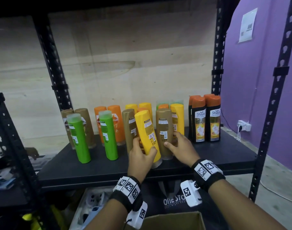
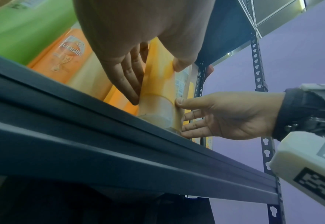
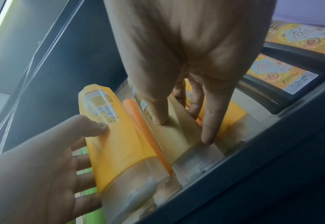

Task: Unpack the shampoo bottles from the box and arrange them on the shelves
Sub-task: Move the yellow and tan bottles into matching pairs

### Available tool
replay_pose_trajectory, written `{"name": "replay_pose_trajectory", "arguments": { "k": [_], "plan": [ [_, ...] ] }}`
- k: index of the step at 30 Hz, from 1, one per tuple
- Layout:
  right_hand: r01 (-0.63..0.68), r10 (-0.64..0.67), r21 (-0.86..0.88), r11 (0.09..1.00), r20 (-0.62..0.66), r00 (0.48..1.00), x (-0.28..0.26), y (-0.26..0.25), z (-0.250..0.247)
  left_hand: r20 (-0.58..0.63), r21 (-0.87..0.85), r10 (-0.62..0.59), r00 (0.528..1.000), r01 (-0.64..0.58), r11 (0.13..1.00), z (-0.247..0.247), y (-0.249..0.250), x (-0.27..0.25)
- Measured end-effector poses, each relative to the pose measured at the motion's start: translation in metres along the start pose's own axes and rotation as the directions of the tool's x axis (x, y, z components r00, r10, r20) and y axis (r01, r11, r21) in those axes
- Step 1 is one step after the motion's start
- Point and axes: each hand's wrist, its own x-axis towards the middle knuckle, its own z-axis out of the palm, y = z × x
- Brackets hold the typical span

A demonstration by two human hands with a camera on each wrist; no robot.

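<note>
- Yellow shampoo bottle (image 1: 147, 136) stands tilted on the black shelf (image 1: 95, 165), cap down, and the left hand (image 1: 140, 161) grasps it with thumb and fingers.
- Right hand (image 1: 180, 146) grasps the brown bottle (image 1: 164, 131) just beside it.
- Cardboard box (image 1: 175, 219) sits below the shelf.

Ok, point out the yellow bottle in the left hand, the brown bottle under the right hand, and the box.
yellow bottle (image 1: 146, 135): head view, middle of its body.
brown bottle (image 1: 164, 130): head view, its back label.
box (image 1: 173, 220): head view, cardboard rim.
</note>
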Motion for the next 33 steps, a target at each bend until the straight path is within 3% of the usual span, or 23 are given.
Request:
{"name": "replay_pose_trajectory", "arguments": {
  "k": [7,10,12,14,16,19,23,33],
  "plan": [
    [-0.026,0.026,0.012,1.0,-0.004,1.0,0.002,0.003,0.003,0.014,-0.013,0.016,1.0,-0.016,1.0,-0.001,-0.003,-0.003],
    [-0.035,0.047,0.065,0.997,-0.192,0.98,0.002,0.007,0.003,0.014,-0.027,0.02,1.0,-0.019,0.999,-0.002,-0.004,-0.003],
    [-0.027,0.046,0.061,0.998,-0.353,0.934,0.004,0.012,-0.001,0.014,-0.037,0.025,1.0,-0.024,0.999,-0.002,-0.004,-0.002],
    [-0.037,0.064,0.07,0.997,-0.437,0.897,0.008,0.017,-0.006,0.012,-0.048,0.028,1.0,-0.027,0.998,-0.003,-0.005,-0.002],
    [-0.077,0.101,0.077,0.994,-0.401,0.91,0.013,0.022,-0.01,0.009,-0.06,0.028,1.0,-0.027,0.998,-0.004,-0.007,-0.003],
    [-0.141,0.157,0.084,0.986,-0.224,0.962,0.021,0.025,-0.011,0.008,-0.065,0.036,0.999,-0.035,0.997,-0.002,-0.008,-0.002],
    [-0.181,0.185,0.079,0.98,-0.044,0.982,0.028,0.029,-0.011,0.013,-0.075,0.04,0.999,-0.039,0.996,0.0,-0.008,-0.003],
    [-0.243,0.242,0.167,0.956,0.022,0.97,0.038,0.035,-0.018,0.033,-0.131,0.052,0.998,-0.047,0.99,0.011,0.005,-0.003]
  ]
}}
